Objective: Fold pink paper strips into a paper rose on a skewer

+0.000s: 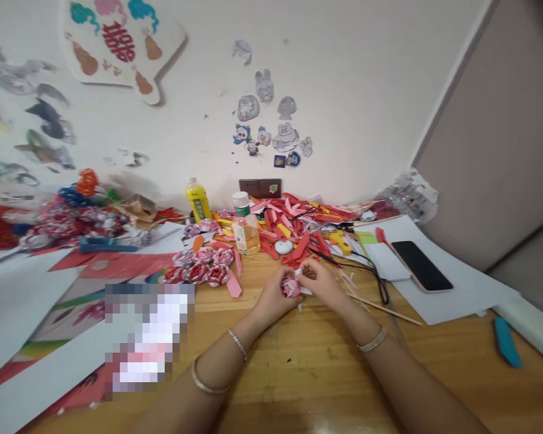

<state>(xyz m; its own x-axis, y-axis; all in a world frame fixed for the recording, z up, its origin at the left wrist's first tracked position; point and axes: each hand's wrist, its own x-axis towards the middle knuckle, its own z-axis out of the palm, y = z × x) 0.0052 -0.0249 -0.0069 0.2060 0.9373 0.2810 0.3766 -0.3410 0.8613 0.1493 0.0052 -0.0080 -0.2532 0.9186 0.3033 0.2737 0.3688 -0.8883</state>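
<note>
Over the middle of the wooden table, my left hand [274, 299] is closed around a small pink and white paper flower [291, 287]. My right hand [319, 283] pinches a white paper strip [304, 288] at the flower's right side; its fingertips touch the flower's edge. Part of the flower is hidden by my fingers. To the left of my hands lie several finished-looking red, pink and white paper flowers [199, 272] in a cluster. A pink folded paper strip [234, 284] lies beside them.
Behind my hands is a heap of red, pink and yellow paper strips [294, 217]. Near it stand a bottle of amber liquid [245, 236], a yellow bottle [198, 200] and a yellow glue gun [340, 243]. A phone [422, 265], thin stick [384, 309] and blue object [507, 342] lie right.
</note>
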